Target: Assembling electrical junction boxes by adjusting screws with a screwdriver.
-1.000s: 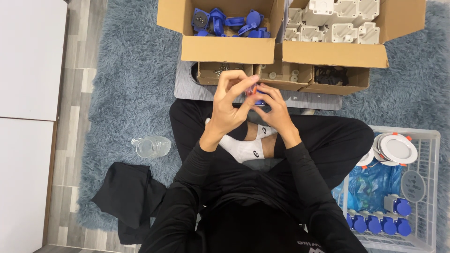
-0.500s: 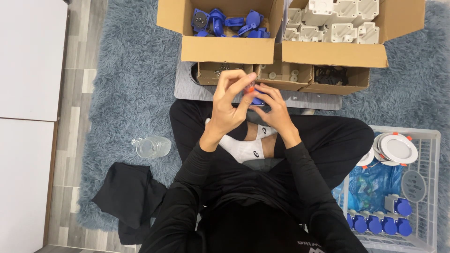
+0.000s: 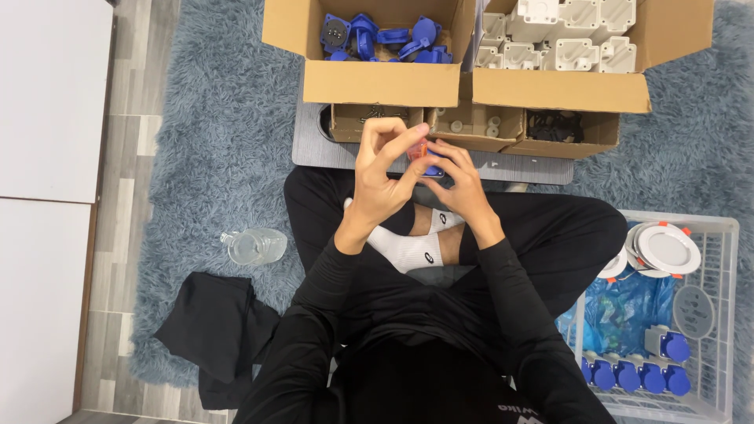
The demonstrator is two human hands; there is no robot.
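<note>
Sitting cross-legged on a fluffy blue rug (image 3: 204, 118), the person works over their lap. A white basket (image 3: 726, 235) on their right holds a row of finished blue and grey plugs (image 3: 632, 375). Two big boxes ahead are still full: blue parts (image 3: 377, 35) in one, white cases (image 3: 561, 35) in the other, so I think lots is left. The left hand (image 3: 377, 184) and right hand (image 3: 459, 184) are together, pinching one small blue and orange piece (image 3: 424, 157).
</note>
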